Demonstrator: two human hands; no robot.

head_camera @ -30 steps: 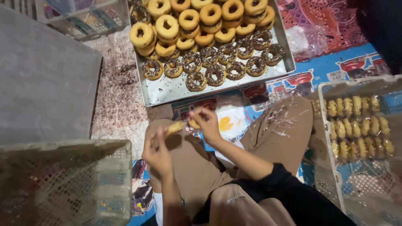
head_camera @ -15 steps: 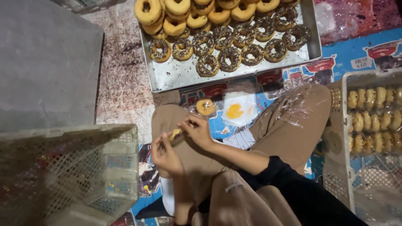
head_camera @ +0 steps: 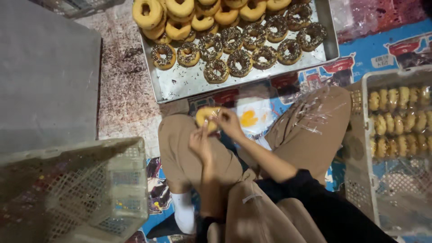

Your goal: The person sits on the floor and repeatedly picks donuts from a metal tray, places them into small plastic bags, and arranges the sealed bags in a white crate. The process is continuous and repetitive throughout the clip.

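Plain doughnut (head_camera: 206, 118) sits right between my hands, low over my left knee, in front of my lap. Ring roughly face-up to the camera, slightly blurred, so no long axis to speak of.

Left hand (head_camera: 200, 143) is below and just nearer me than the doughnut, fingers curled up against its near edge, gripping it from underneath. Right hand (head_camera: 229, 123) touches its right side, fingertips pinched at the rim. Can't tell if there's clear wrap film in that pinch; too blurred.

Both forearms come in from the lower centre, converging at the doughnut. Right forearm is angled up-left, black sleeve pushed back to the elbow. Left wrist is nearly vertical in frame.

Metal tray (head_camera: 180, 87) of doughnuts lies on the floor just beyond my knees: sprinkle-topped doughnuts (head_camera: 239, 60) in the near rows, plain ones stacked (head_camera: 180, 20) at the far edge. White crate of wrapped doughnuts (head_camera: 400, 119) is to my right, beside the right knee. Empty mesh crate (head_camera: 72, 193) sits near left. Clear film (head_camera: 310, 112) is draped over my right thigh.
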